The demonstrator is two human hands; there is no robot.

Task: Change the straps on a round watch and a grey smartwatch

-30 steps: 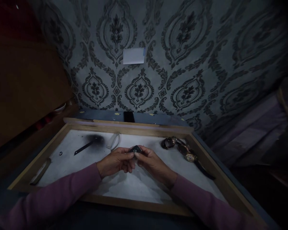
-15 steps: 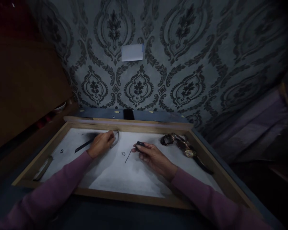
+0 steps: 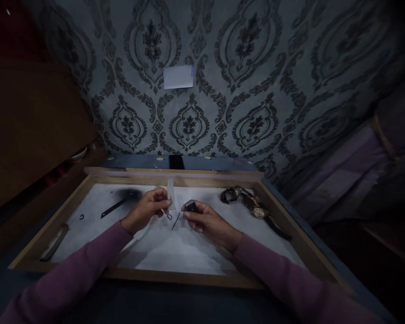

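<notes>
My left hand pinches a pale, translucent flat strip that stands roughly upright, with small dark marks on it. Its kind is unclear. In my right hand is a small black block-like piece, held between thumb and fingers. Below and between the hands, a small dark loop and a thin dark rod lie on the white surface of a shallow wooden tray. A dark flat strip rests left of my left hand.
Wristwatches with straps lie at the tray's right side. A curved, greenish-edged object and a small dark ring are at the left. The tray's wooden rim runs all round. A black phone-like slab lies behind it, before the patterned wall.
My left hand has lifted the pale strip off the tray's back area and brought it right, nearer my right hand. The right hand still holds the black piece. The view has shifted slightly.
</notes>
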